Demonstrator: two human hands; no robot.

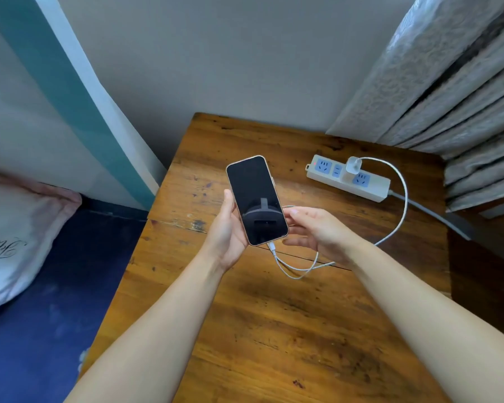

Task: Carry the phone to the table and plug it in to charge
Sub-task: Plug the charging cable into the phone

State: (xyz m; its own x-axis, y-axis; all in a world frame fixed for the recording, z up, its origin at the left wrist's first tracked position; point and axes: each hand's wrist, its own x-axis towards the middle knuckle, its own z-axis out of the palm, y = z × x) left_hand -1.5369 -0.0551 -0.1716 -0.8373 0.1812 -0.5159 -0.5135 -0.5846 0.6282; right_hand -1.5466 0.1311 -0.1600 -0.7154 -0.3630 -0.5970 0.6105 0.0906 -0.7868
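Wooden boards, scuffed and knotted, make up the table (274, 330) beneath both forearms. Above it the left hand (224, 231) grips the phone (256, 200) along its lower left edge, holding it face up and tilted, clear of the tabletop. The right hand (317, 228) hovers just beside the phone's right edge, fingers loosely spread and gripping nothing. A white cable (396, 199) appears seated in the phone's bottom port, sags into a loop, then arcs back to a white charger (353, 165) plugged into the power strip (349, 178) near the curtain (448, 91). The slack loop could likely snag on the right hand and tug the plug loose as the phone is set down. Its screen is dark and glossy, rimmed in pale gold, showing no charging sign.
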